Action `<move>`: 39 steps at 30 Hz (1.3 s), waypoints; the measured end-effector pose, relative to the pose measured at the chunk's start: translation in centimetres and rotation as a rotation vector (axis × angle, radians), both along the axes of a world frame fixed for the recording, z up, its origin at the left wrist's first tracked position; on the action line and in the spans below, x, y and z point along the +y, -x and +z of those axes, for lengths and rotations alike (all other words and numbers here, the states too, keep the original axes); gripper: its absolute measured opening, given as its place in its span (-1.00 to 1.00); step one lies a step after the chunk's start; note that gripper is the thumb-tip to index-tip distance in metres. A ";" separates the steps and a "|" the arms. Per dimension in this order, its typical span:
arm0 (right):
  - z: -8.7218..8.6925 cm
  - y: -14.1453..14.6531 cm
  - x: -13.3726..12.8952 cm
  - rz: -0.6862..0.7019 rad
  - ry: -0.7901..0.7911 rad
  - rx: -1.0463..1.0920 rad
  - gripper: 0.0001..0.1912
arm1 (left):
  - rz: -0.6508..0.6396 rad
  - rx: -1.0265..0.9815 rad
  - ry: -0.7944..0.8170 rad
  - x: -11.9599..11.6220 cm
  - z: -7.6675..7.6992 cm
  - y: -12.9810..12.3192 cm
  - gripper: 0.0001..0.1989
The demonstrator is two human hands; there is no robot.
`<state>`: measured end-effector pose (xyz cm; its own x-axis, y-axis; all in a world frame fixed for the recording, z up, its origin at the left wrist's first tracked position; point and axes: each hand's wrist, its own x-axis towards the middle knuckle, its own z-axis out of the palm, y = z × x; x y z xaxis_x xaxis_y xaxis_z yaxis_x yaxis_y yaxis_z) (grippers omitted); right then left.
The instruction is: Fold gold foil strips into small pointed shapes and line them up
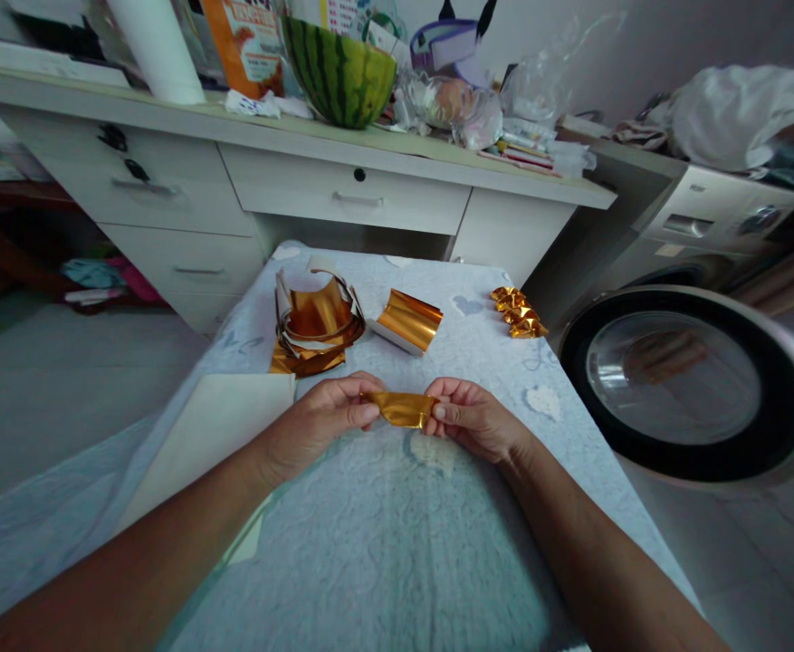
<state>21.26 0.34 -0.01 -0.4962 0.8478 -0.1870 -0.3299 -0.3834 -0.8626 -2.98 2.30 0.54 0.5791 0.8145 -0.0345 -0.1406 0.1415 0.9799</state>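
Observation:
Between my two hands is a folded piece of gold foil paper (pixel 403 410), held above the cloth-covered table (pixel 397 561). My left hand (pixel 334 409) pinches its left end between thumb and fingers. At the other end, my right hand (pixel 468 417) grips it the same way. Just beyond lies a curled stack of gold foil sheets (pixel 411 319) with a pale underside. To its left is a heap of curled gold and white paper pieces (pixel 320 317). Several folded gold foil pieces (pixel 519 312) sit in a row at the far right corner.
A pale flat sheet (pixel 213 435) lies under my left forearm. Behind the table stands a white desk (pixel 349 190) with drawers, bearing a cut watermelon (pixel 339 72), plastic bags and a white roll (pixel 158 54). On the right, a washing machine's round door (pixel 682 380) hangs ajar beside the table.

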 end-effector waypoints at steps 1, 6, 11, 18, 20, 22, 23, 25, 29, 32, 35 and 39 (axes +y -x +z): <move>0.0 0.0 0.0 -0.003 -0.004 -0.010 -0.71 | 0.003 0.004 0.000 0.0 0.0 0.0 -0.83; 0.1 0.1 -0.1 -0.046 -0.049 -0.036 -0.73 | -0.026 0.004 0.083 -0.1 0.4 -0.1 -0.79; 0.2 0.1 -0.2 -0.030 -0.088 -0.028 -0.74 | -0.042 0.015 0.091 -0.1 0.7 -0.1 -0.79; 0.1 -0.1 -0.3 -0.005 -0.076 -0.050 -0.73 | -0.082 0.033 0.099 -0.1 0.7 -0.1 -0.79; 0.1 0.0 -0.3 -0.006 -0.074 -0.048 -0.74 | -0.083 0.026 0.106 -0.1 0.6 -0.1 -0.79; 0.1 0.0 -0.2 -0.013 -0.063 -0.041 -0.73 | -0.087 0.019 0.115 -0.1 0.5 -0.1 -0.78; 0.1 0.0 -0.2 -0.017 -0.058 -0.037 -0.73 | -0.089 0.016 0.118 -0.1 0.5 -0.1 -0.78; 0.1 0.0 -0.2 -0.019 -0.050 -0.038 -0.72 | -0.086 0.017 0.123 0.0 0.4 -0.1 -0.79; 0.1 0.0 -0.1 -0.011 -0.057 -0.054 -0.73 | -0.068 0.025 0.126 0.0 0.4 -0.2 -0.78; 0.1 0.0 -0.1 -0.009 -0.061 -0.058 -0.72 | -0.065 0.021 0.133 0.0 0.4 -0.2 -0.77; 0.1 0.0 -0.1 -0.010 -0.059 -0.057 -0.71 | -0.075 0.014 0.134 0.0 0.4 -0.1 -0.77; -0.1 -0.1 -0.1 -0.008 -0.053 -0.053 -0.71 | -0.086 0.000 0.140 0.0 0.4 -0.1 -0.79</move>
<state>21.38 0.23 -0.15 -0.4802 0.8609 -0.1682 -0.2857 -0.3348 -0.8979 -2.89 2.26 0.90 0.6462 0.7495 -0.1440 -0.1226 0.2881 0.9497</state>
